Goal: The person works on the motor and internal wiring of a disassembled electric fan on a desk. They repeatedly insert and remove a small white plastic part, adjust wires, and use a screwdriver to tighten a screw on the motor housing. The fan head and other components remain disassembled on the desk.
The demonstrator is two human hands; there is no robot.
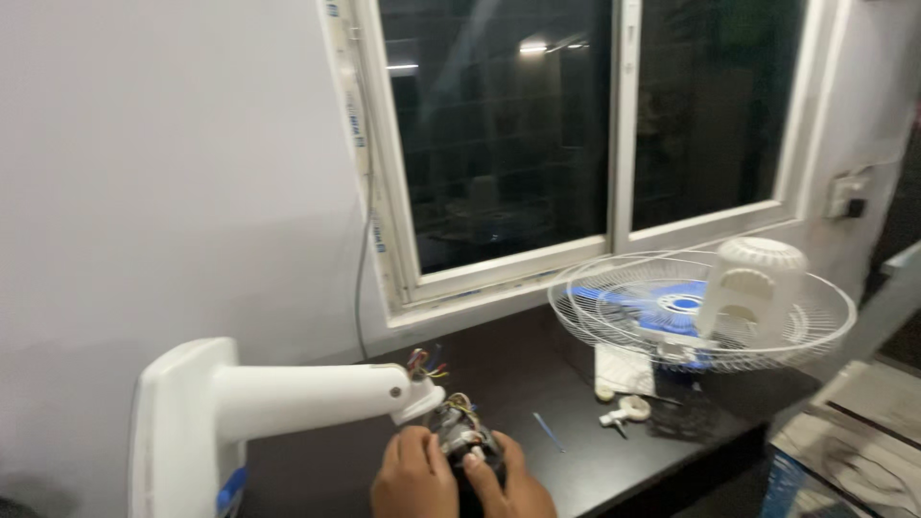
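Dark countertop (576, 460) below a window (576, 134), white wall (173, 173) left.

Indoor artificial light, moderately dim, cool cast. Window (537, 134) black with night, ceiling lamps reflected as streaks in glass. Wall (173, 173) evenly lit, soft shadow lower left. Dark surface (576, 451) swallows detail. Whole frame soft, slight motion blur; hands at bottom edge blurred, right edge smeared.
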